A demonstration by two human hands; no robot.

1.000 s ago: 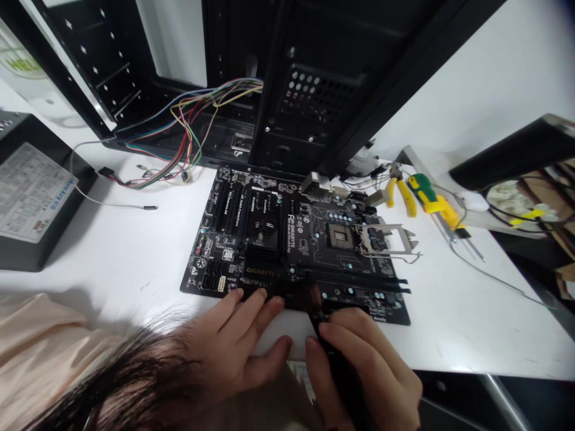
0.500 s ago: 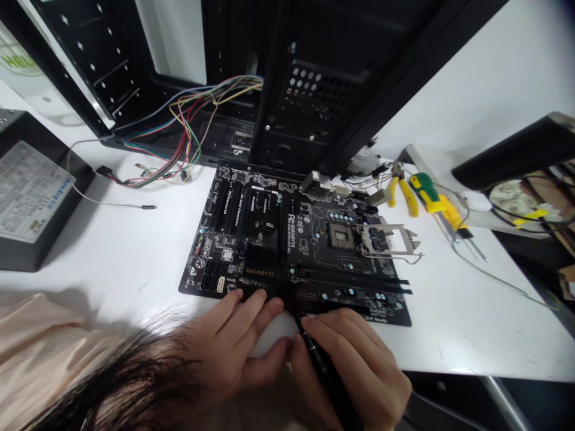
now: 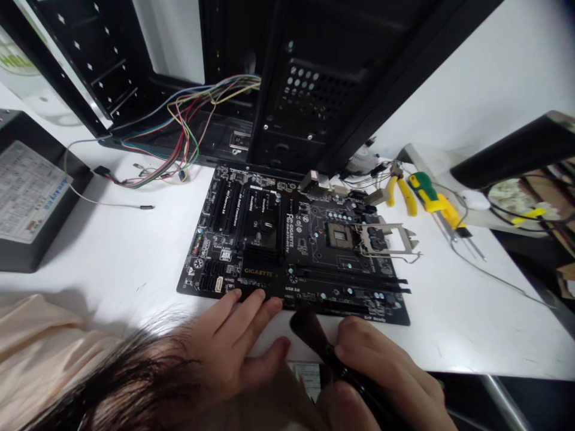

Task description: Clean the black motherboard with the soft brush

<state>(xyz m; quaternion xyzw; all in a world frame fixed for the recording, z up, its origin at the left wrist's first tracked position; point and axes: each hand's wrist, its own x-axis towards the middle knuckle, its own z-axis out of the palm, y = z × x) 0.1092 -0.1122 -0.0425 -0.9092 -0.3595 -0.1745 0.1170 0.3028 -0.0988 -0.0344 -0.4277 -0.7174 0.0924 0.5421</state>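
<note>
A black motherboard (image 3: 309, 251) lies flat on the white table, its CPU socket (image 3: 341, 235) exposed and the metal socket bracket (image 3: 390, 239) swung up. With fingers spread, my left hand (image 3: 242, 335) rests its fingertips on the board's near edge. My right hand (image 3: 381, 365) grips the dark handle of a brush (image 3: 309, 329). The dark bristle end points at the near edge of the board, just in front of it, between my two hands. Part of the brush handle is covered by my right fingers. Loose hair crosses the lower left of the view, over my left forearm.
An open black computer case (image 3: 291, 114) stands behind the board, coloured wires (image 3: 184, 126) spilling out. At left sits a power supply (image 3: 36, 197). Yellow-handled pliers (image 3: 401, 194) and screwdrivers (image 3: 433, 197) lie at right, near a thin cable. The table's front edge (image 3: 494, 374) is close.
My right hand has drawn the brush back towards me and to the right, off the board's near edge. My left hand stays in place on the board.
</note>
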